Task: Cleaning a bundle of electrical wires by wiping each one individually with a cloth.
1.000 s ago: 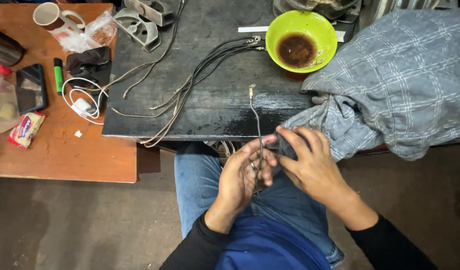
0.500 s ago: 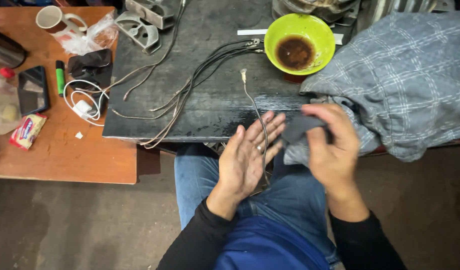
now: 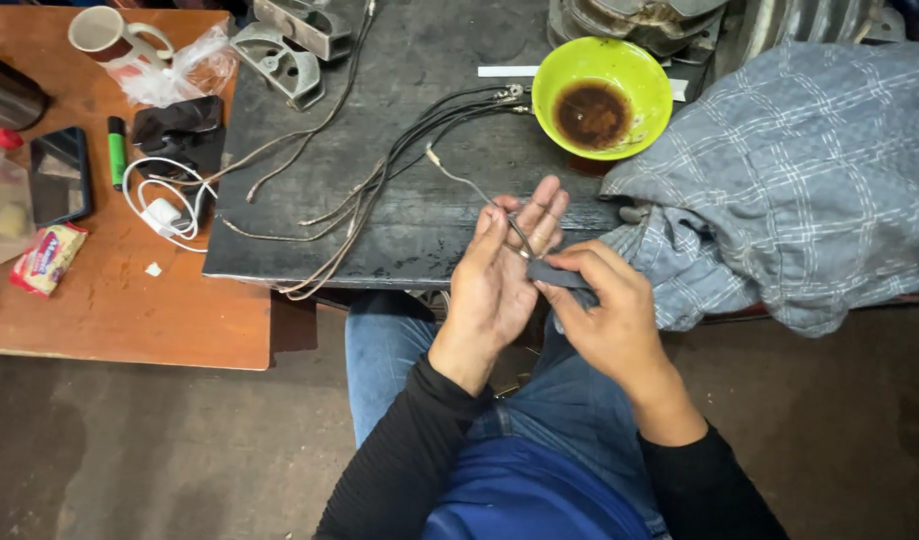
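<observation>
My left hand [image 3: 499, 270] is raised above my lap with the palm up and the fingers spread, and a thin grey cable [image 3: 469, 185] runs across its fingers and out over the dark workbench [image 3: 399, 120]. My right hand [image 3: 604, 310] pinches a small dark strip of material [image 3: 557, 273] and presses it against the cable at my left fingertips. The cable's metal tip lies on the bench near a bundle of black cables [image 3: 419, 130].
A green bowl [image 3: 601, 98] with brown residue stands on the bench, beside a grey checked cloth [image 3: 799, 180]. Metal brackets [image 3: 279, 55] lie at the back. The orange table [image 3: 109, 290] on the left holds a mug [image 3: 104, 30], phone [image 3: 59, 175], charger [image 3: 164, 212] and snack packet [image 3: 47, 258].
Both hands have lifted from my lap toward the bench edge. My left hand opened flat under the cable, and my right hand brought the dark strip onto it.
</observation>
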